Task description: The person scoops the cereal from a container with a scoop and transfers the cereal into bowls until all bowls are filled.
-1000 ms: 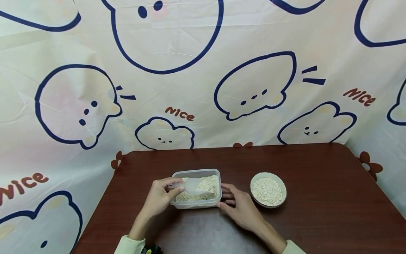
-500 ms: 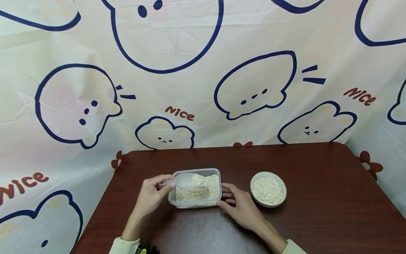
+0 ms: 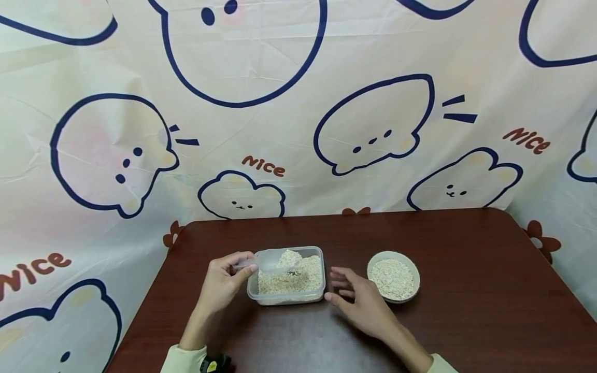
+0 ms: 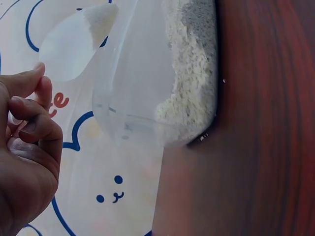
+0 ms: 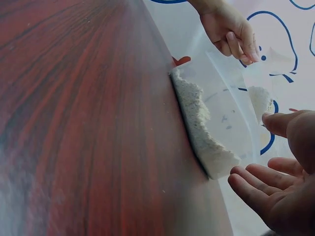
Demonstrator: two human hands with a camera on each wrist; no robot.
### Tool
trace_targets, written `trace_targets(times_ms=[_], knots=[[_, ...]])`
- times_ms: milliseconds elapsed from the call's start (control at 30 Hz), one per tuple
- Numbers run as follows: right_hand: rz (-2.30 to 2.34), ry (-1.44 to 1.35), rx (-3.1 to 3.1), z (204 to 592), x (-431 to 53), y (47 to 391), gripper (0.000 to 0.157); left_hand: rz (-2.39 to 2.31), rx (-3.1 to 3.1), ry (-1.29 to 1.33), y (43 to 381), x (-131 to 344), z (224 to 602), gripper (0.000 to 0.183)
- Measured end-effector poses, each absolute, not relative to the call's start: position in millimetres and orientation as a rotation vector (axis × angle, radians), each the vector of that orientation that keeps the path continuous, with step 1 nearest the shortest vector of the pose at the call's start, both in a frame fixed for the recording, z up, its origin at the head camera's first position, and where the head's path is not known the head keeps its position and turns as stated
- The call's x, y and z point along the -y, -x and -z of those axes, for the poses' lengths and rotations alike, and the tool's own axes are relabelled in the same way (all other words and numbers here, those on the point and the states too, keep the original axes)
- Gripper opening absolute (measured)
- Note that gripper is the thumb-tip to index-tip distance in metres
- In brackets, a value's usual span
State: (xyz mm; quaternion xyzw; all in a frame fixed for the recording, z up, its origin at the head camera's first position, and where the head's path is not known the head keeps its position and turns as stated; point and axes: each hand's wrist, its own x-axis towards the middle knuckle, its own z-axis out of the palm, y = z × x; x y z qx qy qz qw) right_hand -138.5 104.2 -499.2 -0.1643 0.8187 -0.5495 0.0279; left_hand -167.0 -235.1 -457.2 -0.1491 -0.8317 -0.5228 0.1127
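Observation:
My left hand (image 3: 221,282) pinches the handle of a translucent plastic scoop (image 3: 269,260) between thumb and fingers. The scoop carries a heap of pale oat flakes (image 3: 290,258) and is held above a clear rectangular container (image 3: 286,299). More oats (image 4: 189,73) lie inside that container, sloping along its base in the left wrist view. My right hand (image 3: 364,304) is just right of the container, fingers spread and relaxed, holding nothing. In the right wrist view its fingertips (image 5: 237,173) are close to the container's end wall.
A round white bowl (image 3: 395,255) full of oat flakes stands to the right, beyond my right hand. Everything sits on a dark reddish-brown table (image 3: 466,290). Behind it hangs a cartoon-printed cloth (image 3: 298,129). A dark band (image 3: 215,363) shows by my left sleeve.
The scoop has risen from the oats with a heap in it, moving left and slightly up. My right hand has come away from the container's right side.

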Motion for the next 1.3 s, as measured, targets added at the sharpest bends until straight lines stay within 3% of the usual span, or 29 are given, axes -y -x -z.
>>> trace_targets(times_ms=[1300], knots=[[1.723, 0.419, -2.879, 470.0, -198.8, 109.9, 0.051, 1.715, 2.331, 0.761, 199.6, 127.9, 445.6, 0.009]])
